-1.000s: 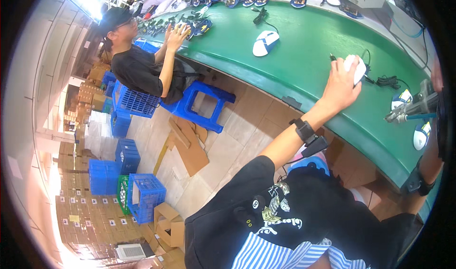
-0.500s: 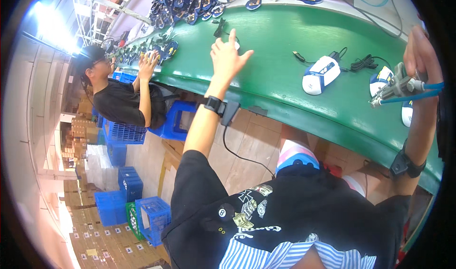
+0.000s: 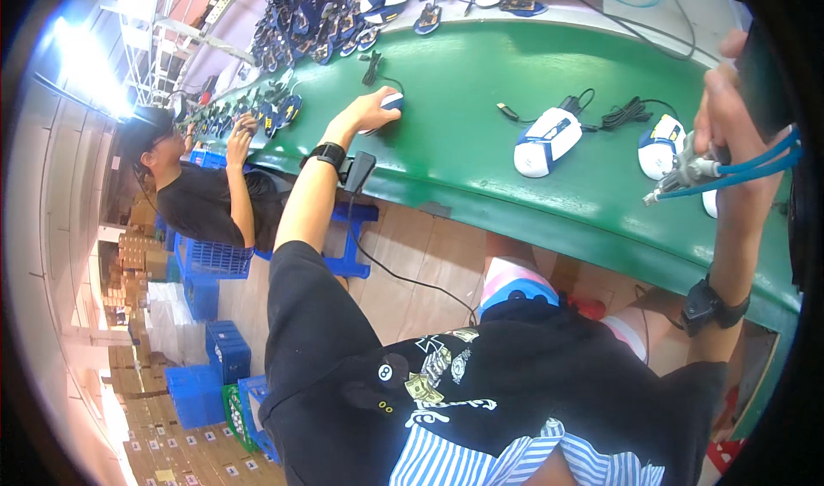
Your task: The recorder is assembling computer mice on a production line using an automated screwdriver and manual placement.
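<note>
My left hand [image 3: 364, 112] is closed over a white and dark blue computer mouse [image 3: 393, 102] lying on the green bench, its black cable trailing toward the far side. My right hand [image 3: 723, 113] grips a hand tool with a metal nose [image 3: 684, 175] and blue air hoses [image 3: 760, 162]; the tool's upper part is dark and partly cut off by the picture's rim. Close to the nose lies a second white and blue mouse [image 3: 657, 150]. Left of that sits a third mouse [image 3: 542, 147] with its cable. Another white shape is mostly hidden below the tool.
At the back of the green bench [image 3: 481, 190], mouse parts with circuit boards [image 3: 318, 23] lie heaped. A co-worker [image 3: 206, 190] in black sits at the left, hands raised over parts. Blue crates [image 3: 196, 396] and cartons [image 3: 184, 452] stand on the floor at the left.
My left hand, spread above the bench before, has come down and closed on the mouse. The right hand still holds the tool. The whole view has shifted slightly.
</note>
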Demonstrator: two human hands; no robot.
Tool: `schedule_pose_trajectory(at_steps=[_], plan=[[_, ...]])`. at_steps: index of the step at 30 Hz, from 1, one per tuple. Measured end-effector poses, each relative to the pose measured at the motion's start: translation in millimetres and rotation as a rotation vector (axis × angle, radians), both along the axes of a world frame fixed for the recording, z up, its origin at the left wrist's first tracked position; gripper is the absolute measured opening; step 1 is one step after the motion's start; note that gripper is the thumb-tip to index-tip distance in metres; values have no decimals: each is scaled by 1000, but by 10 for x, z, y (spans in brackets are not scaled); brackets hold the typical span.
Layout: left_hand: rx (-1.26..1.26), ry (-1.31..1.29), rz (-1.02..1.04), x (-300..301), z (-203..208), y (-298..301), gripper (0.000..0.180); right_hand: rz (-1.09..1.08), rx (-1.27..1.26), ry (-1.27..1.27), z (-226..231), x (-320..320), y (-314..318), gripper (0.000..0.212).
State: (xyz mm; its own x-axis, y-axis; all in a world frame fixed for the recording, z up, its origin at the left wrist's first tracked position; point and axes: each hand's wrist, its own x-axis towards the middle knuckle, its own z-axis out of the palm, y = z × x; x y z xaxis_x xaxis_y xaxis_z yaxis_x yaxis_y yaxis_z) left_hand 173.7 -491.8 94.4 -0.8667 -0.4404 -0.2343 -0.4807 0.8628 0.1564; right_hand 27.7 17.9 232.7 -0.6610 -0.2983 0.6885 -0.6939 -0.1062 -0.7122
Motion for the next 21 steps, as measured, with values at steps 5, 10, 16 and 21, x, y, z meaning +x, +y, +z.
schedule_pose_trajectory(at_steps=[5,10,16,21], plan=[[66,106,-74,107,143,506,55,53,37,-62,-41,13,85,34],[1215,648,124,80,31,1566,55,176,104,-108,-47,-217,46,32],[2187,969,155,-198,-420,2474,67,459,319,-579,-89,-751,-227,32],[2310,1045,348,-165,-687,2563,65,654,-242,-347,374,268,-1118,11]])
